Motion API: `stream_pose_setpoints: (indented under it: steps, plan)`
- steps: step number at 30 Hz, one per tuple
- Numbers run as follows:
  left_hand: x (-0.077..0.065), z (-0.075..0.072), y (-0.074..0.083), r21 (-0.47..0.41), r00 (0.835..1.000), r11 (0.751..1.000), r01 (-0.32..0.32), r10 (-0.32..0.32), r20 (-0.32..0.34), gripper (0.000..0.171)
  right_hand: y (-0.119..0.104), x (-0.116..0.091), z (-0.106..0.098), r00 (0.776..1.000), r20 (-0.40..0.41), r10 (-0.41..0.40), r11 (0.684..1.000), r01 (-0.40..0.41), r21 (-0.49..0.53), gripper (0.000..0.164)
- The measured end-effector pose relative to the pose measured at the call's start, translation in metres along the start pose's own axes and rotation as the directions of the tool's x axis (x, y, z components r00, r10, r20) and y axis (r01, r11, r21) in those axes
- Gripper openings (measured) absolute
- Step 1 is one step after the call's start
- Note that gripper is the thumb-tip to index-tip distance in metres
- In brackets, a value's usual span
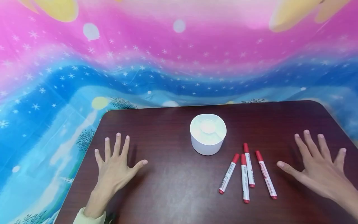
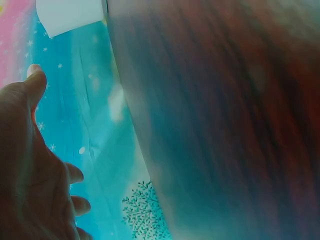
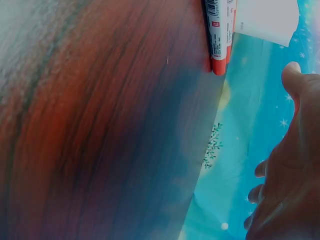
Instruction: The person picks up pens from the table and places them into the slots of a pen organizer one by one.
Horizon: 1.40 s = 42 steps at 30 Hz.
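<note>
My left hand point(image 1: 113, 172) is spread over the left part of the table with its fingers straight and nothing in it. On the right side my right hand point(image 1: 321, 171) is spread the same way, also holding nothing. Several red-capped white markers lie between the hands, closer to the right one; the nearest to it is a marker point(image 1: 266, 175) slanting at the right of the group. Another marker point(image 1: 228, 174) leans the other way at the left. In the middle, a marker point(image 1: 245, 180) lies against a further marker point(image 1: 250, 171). Behind them stands a round white divided container point(image 1: 208, 149).
The dark brown wooden table point(image 1: 167, 193) has rounded back corners. Along its back and left edges hangs a pink and blue cloth point(image 1: 179, 62) with snowflakes. Part of the white container point(image 2: 70, 17) shows at the top of the left wrist view.
</note>
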<state>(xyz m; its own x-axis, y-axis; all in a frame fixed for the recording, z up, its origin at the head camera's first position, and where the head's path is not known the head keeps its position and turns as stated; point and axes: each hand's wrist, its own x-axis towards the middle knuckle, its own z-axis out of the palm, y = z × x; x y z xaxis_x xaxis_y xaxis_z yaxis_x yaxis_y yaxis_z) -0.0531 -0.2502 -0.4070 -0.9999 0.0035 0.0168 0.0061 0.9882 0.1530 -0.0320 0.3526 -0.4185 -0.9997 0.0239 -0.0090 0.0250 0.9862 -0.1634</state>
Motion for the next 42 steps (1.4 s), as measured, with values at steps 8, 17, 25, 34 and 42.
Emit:
stream_pose_setpoints:
  steps: [8,17,25,34,42]
  plan:
    - [0.004,0.000,0.007,-0.005,1.000,1.000,-0.009,0.009,-0.005,0.118,-0.003,0.001,0.004,1.000,-0.001,-0.027,1.000,0.027,0.015,0.121]
    - [0.006,0.003,0.012,0.000,1.000,1.000,-0.011,0.011,-0.008,0.120,-0.006,0.002,0.008,1.000,-0.006,-0.030,0.999,0.030,0.019,0.121]
    - [0.010,0.006,0.024,-0.008,1.000,1.000,-0.030,0.030,-0.008,0.121,-0.012,0.003,0.014,0.999,-0.012,-0.044,0.998,0.045,0.043,0.121]
    - [0.019,0.007,0.040,-0.020,0.998,0.998,-0.061,0.061,-0.012,0.120,-0.019,0.002,0.021,0.995,-0.031,-0.094,0.990,0.097,0.106,0.120]
    - [0.023,0.006,0.053,-0.036,0.995,0.995,-0.094,0.093,-0.043,0.121,-0.026,0.000,0.021,0.991,-0.044,-0.123,0.984,0.127,0.121,0.120]
